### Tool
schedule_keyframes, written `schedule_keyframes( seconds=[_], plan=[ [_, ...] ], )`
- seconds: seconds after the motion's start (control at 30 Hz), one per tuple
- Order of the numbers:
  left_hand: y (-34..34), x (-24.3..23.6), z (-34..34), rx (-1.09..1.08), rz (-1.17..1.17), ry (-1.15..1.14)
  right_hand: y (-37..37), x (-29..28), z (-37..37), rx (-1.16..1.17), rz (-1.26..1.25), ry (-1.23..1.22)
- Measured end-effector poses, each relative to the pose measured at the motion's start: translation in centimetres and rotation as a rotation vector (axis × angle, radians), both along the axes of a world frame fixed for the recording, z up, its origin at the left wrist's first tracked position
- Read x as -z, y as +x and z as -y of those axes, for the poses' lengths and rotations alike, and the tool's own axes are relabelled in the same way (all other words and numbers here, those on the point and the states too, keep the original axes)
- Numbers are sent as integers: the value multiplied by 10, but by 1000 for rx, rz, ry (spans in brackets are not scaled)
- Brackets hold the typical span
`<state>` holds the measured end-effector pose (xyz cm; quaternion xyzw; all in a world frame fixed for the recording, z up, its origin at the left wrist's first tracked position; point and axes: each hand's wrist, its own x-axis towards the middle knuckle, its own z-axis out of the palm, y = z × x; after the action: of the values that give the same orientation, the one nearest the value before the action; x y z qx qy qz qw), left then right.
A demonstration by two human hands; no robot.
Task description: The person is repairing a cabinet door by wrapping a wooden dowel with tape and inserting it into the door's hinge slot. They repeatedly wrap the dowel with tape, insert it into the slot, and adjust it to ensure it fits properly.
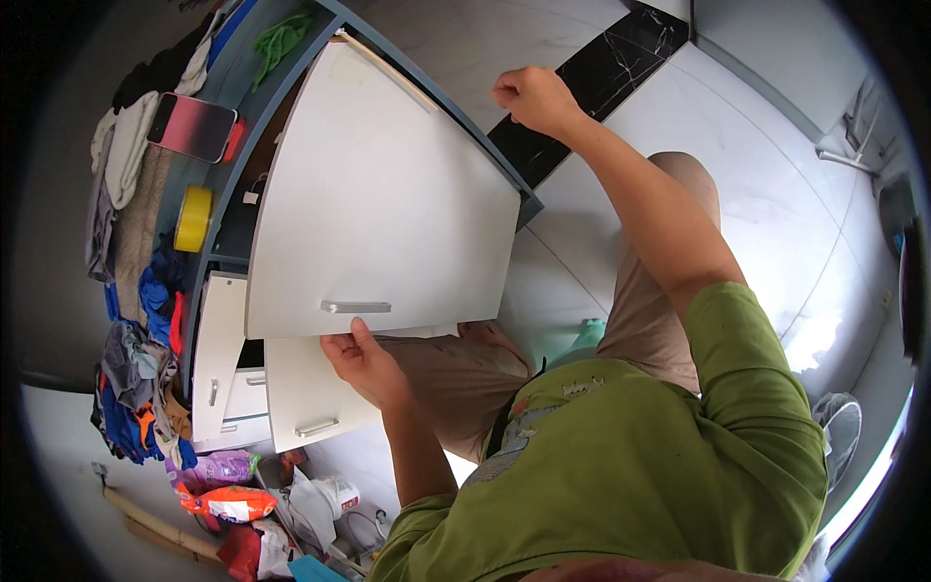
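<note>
A white cabinet door (388, 184) with a silver bar handle (356, 307) stands swung out from a blue-grey cabinet. My left hand (367, 367) is at the door's near edge just below this handle, its thumb on the front face and its fingers curled at the edge. My right hand (539, 100) is raised to the right of the cabinet's frame, apart from the door. Its fingers are curled in, and whether anything is inside them is hidden.
On the cabinet top lie a phone (192, 128), a yellow tape roll (193, 219), a green cloth (280, 45) and piled clothes (131, 364). A second white door (315, 388) hangs open nearer me. Bags (229, 503) and a white bucket (335, 493) stand at lower left.
</note>
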<state>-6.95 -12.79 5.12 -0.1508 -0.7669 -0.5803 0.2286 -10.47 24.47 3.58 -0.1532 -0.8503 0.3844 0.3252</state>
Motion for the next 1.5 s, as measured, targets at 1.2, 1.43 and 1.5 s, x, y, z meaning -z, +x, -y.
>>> schedule_keyframes(
  seconds=[1.2,1.43,1.5],
  plan=[
    [-109,15,24,51,84,415,-12,8,-1,31,40,186],
    [-130,18,19,44,68,448,-7,3,-1,8,81,205],
    [-138,20,23,47,69,438,-7,2,0,8,89,221]
  ],
)
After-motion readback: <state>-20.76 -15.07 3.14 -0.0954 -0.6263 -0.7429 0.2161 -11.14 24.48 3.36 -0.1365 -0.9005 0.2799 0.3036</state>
